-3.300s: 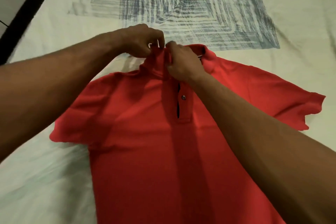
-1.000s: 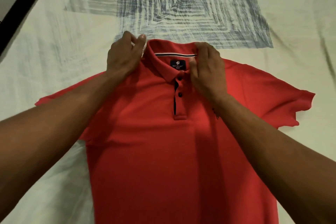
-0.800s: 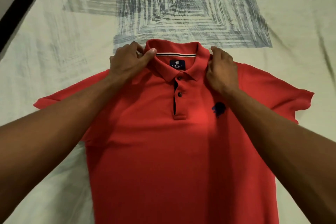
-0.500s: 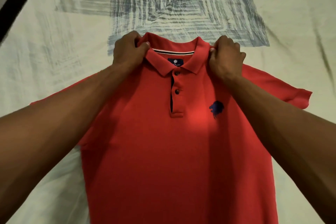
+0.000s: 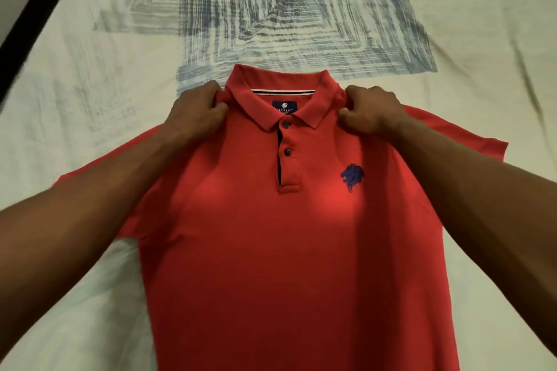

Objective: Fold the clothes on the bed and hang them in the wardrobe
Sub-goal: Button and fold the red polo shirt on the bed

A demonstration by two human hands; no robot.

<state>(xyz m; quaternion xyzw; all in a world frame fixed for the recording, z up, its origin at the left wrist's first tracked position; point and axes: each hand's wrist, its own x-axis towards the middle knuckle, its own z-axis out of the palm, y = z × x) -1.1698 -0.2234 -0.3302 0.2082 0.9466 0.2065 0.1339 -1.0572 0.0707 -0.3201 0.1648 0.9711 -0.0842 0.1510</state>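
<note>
Since the frame a few seconds back, your two hands have parted from the middle of the collar and moved out to its ends, and the polo shirt now lies front-up with its placket straight. Reading left to right: your left hand has its fingers curled round a pinch of cloth at the left shoulder seam beside the collar; the buttoned placket runs down the centre; the blue lion emblem sits on the chest; your right hand pinches the right shoulder seam likewise. The shirt rests flat on the bed sheet, sleeves spread. Risks, as a judgement: an uneven pull between hands would skew the collar; lifting from these two small pinches could let the body sag and crease; the sheet's own wrinkles may print into the fold.
</note>
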